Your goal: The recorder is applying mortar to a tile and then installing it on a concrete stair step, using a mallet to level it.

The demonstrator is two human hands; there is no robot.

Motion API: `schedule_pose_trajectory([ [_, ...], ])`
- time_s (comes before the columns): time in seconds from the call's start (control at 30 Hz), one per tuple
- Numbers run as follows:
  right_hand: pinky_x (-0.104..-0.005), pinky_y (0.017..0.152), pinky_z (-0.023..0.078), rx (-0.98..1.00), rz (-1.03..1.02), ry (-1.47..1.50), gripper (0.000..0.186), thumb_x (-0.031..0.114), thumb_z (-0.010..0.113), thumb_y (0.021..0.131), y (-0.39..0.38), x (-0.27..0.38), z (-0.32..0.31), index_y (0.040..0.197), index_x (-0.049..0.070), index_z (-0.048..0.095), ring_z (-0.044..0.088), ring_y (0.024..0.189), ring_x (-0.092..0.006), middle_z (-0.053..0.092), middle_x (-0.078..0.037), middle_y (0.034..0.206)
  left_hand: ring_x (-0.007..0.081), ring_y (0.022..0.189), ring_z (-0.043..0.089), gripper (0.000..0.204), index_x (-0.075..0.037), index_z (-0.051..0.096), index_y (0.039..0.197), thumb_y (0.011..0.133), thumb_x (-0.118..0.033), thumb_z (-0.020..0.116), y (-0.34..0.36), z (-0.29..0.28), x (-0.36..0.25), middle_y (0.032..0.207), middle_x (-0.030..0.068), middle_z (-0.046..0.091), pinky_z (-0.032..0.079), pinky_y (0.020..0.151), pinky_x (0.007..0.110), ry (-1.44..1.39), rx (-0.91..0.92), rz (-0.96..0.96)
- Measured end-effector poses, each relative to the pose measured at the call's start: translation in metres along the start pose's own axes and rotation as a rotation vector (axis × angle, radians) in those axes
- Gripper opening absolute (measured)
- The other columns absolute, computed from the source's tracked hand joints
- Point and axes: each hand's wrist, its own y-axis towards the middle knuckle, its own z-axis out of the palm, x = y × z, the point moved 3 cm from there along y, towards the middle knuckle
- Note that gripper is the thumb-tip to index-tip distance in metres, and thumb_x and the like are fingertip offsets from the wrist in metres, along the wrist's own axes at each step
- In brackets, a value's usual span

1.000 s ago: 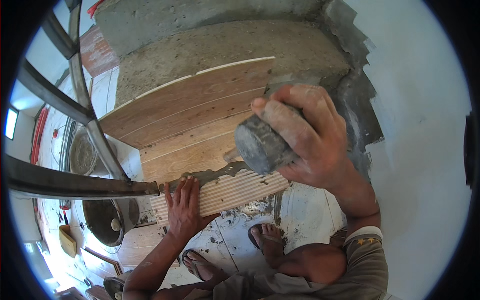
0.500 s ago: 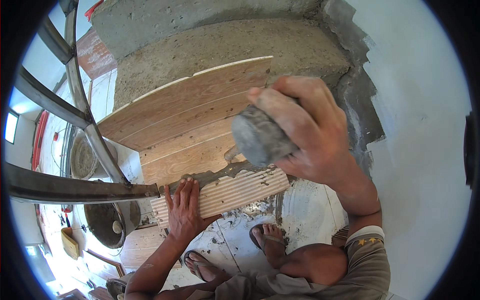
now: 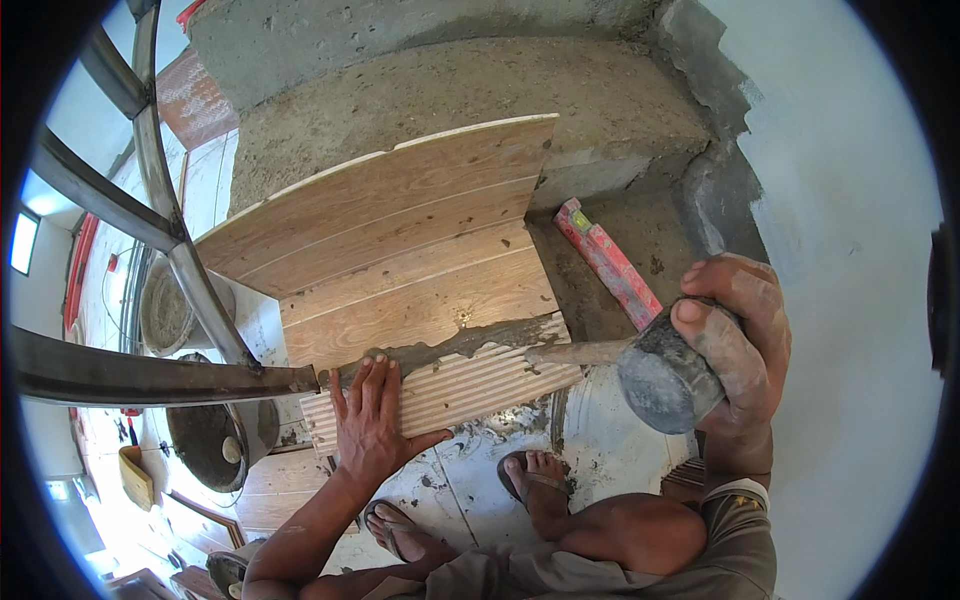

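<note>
On the ribbed tile strip (image 3: 480, 385) in front of the wood-look tiles (image 3: 420, 290), the left hand (image 3: 372, 415) lay flat and opened out, its fingertips at the band of grey mortar (image 3: 440, 347) along the strip's upper edge. Over to the right, the right hand (image 3: 740, 345) was closed around the head of a mallet (image 3: 665, 378), whose handle (image 3: 580, 353) pointed left over the strip's right end, while a red spirit level (image 3: 612, 265) rested on bare concrete (image 3: 655, 240) beyond it
</note>
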Motion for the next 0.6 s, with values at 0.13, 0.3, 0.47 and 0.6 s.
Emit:
schedule_pose_trajectory([
  [0.13, -0.0412, 0.072, 0.057, 0.007, -0.028, -0.01, 0.053, 0.012, 0.09, 0.068, -0.003, -0.003, -0.002, 0.116, 0.012, 0.07, 0.067, 0.087, -0.0307, 0.064, -0.013, 0.105, 0.0375, 0.145, 0.042, 0.121, 0.006, 0.051, 0.146, 0.067, -0.083, 0.075, 0.002, 0.002, 0.0, 0.146, 0.0214, 0.052, 0.012, 0.123, 0.07, -0.004, 0.006, 0.0],
  [0.3, -0.0412, 0.072, 0.057, -0.011, -0.017, -0.002, 0.051, 0.012, 0.088, 0.069, 0.0, -0.001, 0.002, 0.117, 0.011, 0.07, 0.067, 0.089, -0.0315, 0.063, -0.014, 0.107, 0.0379, 0.145, 0.042, 0.12, 0.006, 0.051, 0.145, 0.068, -0.083, 0.075, 0.0, 0.003, 0.0, 0.147, 0.0217, 0.052, 0.012, 0.123, 0.07, 0.002, -0.002, 0.005],
  [0.47, -0.0414, 0.071, 0.057, 0.022, -0.017, -0.005, 0.052, 0.012, 0.088, 0.069, 0.002, -0.002, 0.005, 0.118, 0.011, 0.07, 0.067, 0.089, -0.0319, 0.063, -0.015, 0.109, 0.0385, 0.146, 0.041, 0.119, 0.006, 0.052, 0.145, 0.069, -0.083, 0.074, 0.0, 0.002, 0.001, 0.147, 0.0221, 0.053, 0.012, 0.123, 0.07, -0.011, 0.014, -0.002],
  [0.6, -0.0425, 0.072, 0.057, 0.005, -0.021, -0.02, 0.051, 0.011, 0.087, 0.07, 0.001, -0.004, 0.006, 0.118, 0.011, 0.069, 0.067, 0.088, -0.0326, 0.063, -0.015, 0.109, 0.0381, 0.145, 0.042, 0.119, 0.006, 0.052, 0.146, 0.07, -0.083, 0.073, 0.002, 0.0, 0.001, 0.147, 0.0223, 0.053, 0.012, 0.124, 0.069, 0.003, -0.003, -0.002],
])
